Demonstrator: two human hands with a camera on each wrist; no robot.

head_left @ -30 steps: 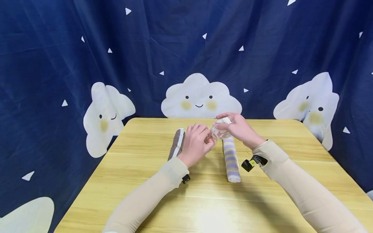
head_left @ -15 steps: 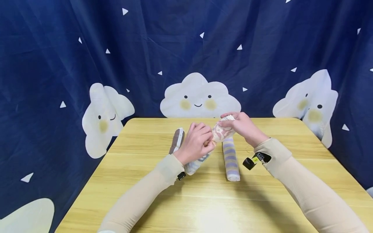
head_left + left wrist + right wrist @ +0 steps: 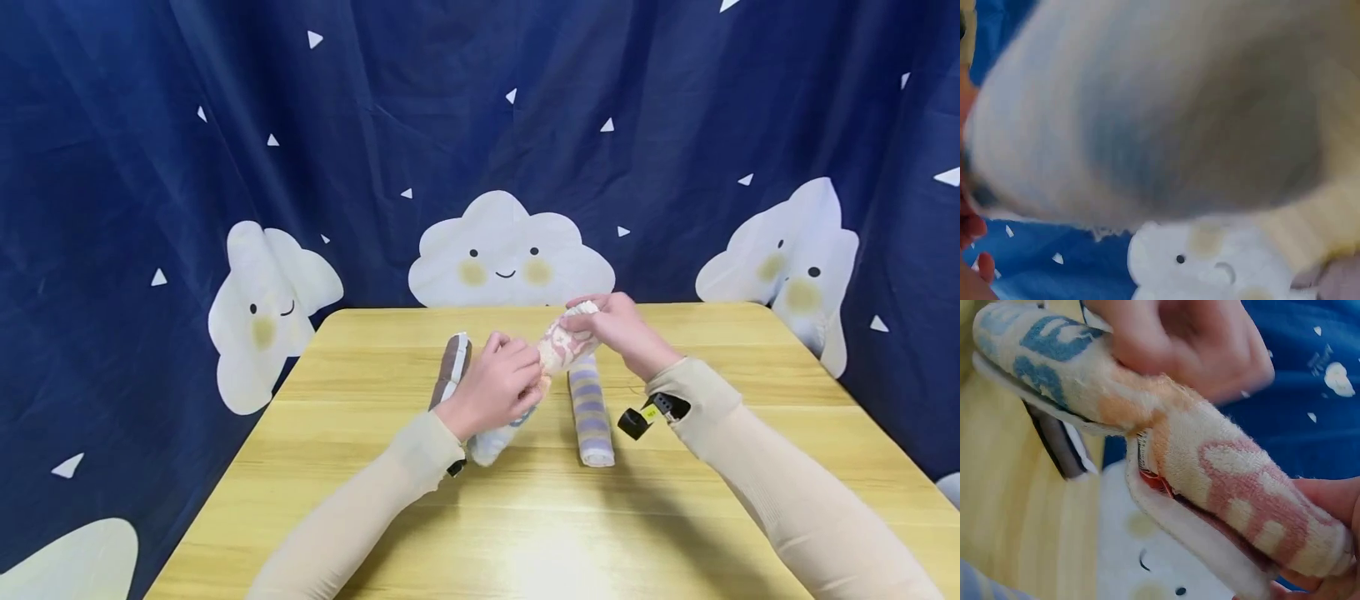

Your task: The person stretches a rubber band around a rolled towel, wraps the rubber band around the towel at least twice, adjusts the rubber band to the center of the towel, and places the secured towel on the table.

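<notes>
Over the yellowish wooden table (image 3: 315,400), the pink-and-blue-patterned cream terry-cloth roll (image 3: 1182,428) could uncoil should the right hand (image 3: 624,331), gripping its pink end, slacken, the left hand (image 3: 497,382) curled midway, hold unclear.

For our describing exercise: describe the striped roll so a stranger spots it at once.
Go to the wooden table. On it, near the right hand, lies the striped roll. Unlike the brown roll and the held patterned roll, it has purple and beige crosswise bands.
</notes>
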